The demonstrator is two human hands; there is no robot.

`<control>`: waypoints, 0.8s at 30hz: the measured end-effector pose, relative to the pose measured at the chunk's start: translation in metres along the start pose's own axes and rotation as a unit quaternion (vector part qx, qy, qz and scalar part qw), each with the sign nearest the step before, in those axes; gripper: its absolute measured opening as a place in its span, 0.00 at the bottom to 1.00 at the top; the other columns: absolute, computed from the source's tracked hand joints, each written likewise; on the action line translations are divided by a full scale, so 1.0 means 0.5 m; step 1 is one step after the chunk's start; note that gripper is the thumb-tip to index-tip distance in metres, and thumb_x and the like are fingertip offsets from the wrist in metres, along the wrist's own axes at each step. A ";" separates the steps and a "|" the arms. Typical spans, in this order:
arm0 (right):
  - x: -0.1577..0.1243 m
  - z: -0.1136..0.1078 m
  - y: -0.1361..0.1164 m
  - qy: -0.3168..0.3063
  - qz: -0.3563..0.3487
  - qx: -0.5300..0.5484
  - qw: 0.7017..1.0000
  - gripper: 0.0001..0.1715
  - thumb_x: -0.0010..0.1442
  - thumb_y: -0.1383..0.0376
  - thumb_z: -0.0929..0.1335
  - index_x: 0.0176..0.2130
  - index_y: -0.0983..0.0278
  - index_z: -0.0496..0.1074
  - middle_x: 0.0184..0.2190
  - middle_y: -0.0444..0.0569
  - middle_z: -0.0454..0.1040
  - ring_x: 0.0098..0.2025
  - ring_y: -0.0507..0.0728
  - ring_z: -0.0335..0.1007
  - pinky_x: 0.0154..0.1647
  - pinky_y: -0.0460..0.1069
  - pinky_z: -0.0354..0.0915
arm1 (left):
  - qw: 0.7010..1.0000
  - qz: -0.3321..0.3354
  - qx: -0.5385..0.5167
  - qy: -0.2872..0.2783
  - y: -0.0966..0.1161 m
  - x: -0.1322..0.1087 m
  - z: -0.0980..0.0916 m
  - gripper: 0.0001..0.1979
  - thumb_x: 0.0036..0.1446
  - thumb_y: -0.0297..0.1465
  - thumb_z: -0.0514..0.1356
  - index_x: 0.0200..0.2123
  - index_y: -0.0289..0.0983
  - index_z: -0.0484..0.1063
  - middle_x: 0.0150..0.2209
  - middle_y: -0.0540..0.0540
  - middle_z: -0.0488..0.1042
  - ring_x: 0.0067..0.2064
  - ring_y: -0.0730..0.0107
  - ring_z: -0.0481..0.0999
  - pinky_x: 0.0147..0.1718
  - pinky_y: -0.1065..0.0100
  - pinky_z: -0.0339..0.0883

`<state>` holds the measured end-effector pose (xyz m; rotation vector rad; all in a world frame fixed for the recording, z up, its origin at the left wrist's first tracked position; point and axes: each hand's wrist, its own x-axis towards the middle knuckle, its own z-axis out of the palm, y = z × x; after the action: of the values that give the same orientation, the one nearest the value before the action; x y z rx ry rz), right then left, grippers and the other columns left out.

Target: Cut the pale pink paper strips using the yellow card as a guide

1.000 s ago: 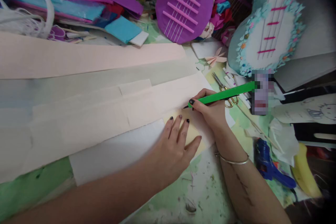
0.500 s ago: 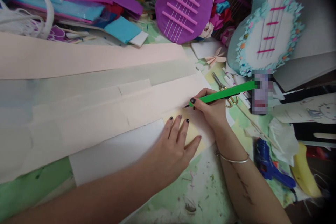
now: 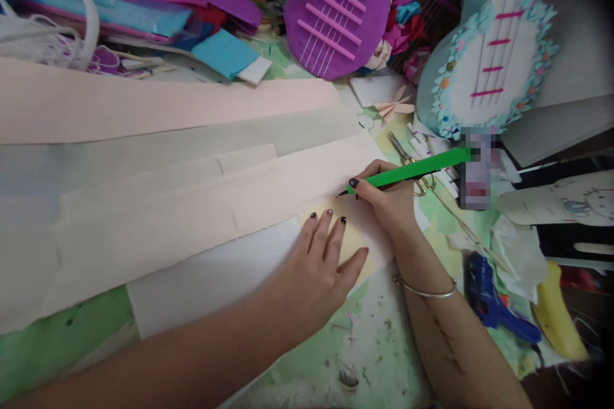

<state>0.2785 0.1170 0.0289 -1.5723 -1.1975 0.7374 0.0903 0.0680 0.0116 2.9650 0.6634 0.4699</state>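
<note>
My right hand (image 3: pixel 388 201) is closed around a long, slim green pen-like tool (image 3: pixel 412 169). Its dark pointed tip meets the lower edge of a pale cream paper strip (image 3: pixel 297 169); whether it is a pen or a blade I cannot tell. My left hand (image 3: pixel 323 265) lies flat with fingers spread, pressing on a small pale yellow sheet (image 3: pixel 352 235) just left of the tool's tip. Beneath the left wrist is a white sheet (image 3: pixel 211 268), partly covered by the cream strip and my forearm.
Gold-handled scissors (image 3: pixel 407 160) lie beyond my right hand. A blue glue gun (image 3: pixel 494 300) rests to the right. Farther back stand a purple paper guitar (image 3: pixel 338 19) and a light-blue one (image 3: pixel 494 70). A pink paper strip (image 3: pixel 167 108) crosses the left side, before piled coloured scraps (image 3: pixel 158 3).
Almost nothing differs. The green tool and my right hand have shifted very slightly to the right; my left hand stays in place.
</note>
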 end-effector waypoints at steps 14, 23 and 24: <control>0.002 -0.003 0.008 0.004 -0.009 0.003 1.000 0.08 0.46 0.66 0.73 0.21 0.63 0.69 0.16 0.40 0.69 0.19 0.49 0.61 0.21 0.45 0.55 | 1.000 0.004 0.000 0.003 0.000 -0.002 0.004 0.24 0.62 0.33 0.56 0.60 0.36 0.60 0.59 0.26 0.64 0.62 0.37 0.62 0.57 0.40 0.54; 0.001 -0.001 0.007 0.007 -0.008 0.006 1.000 0.08 0.46 0.66 0.73 0.21 0.63 0.69 0.17 0.40 0.70 0.20 0.49 0.62 0.21 0.46 0.56 | 1.000 0.002 -0.002 -0.007 0.000 0.001 -0.005 0.23 0.62 0.33 0.56 0.60 0.36 0.60 0.59 0.27 0.65 0.61 0.38 0.63 0.57 0.40 0.54; 0.001 -0.002 0.008 0.008 -0.009 0.006 1.000 0.08 0.46 0.66 0.73 0.21 0.63 0.70 0.17 0.40 0.70 0.20 0.49 0.62 0.21 0.46 0.56 | 1.000 0.001 -0.002 -0.007 0.000 0.002 -0.005 0.24 0.62 0.33 0.56 0.60 0.35 0.60 0.58 0.27 0.65 0.61 0.38 0.63 0.57 0.40 0.55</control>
<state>0.2808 0.1173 0.0256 -1.5524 -1.1917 0.7184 0.0901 0.0685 0.0142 2.9618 0.6586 0.4499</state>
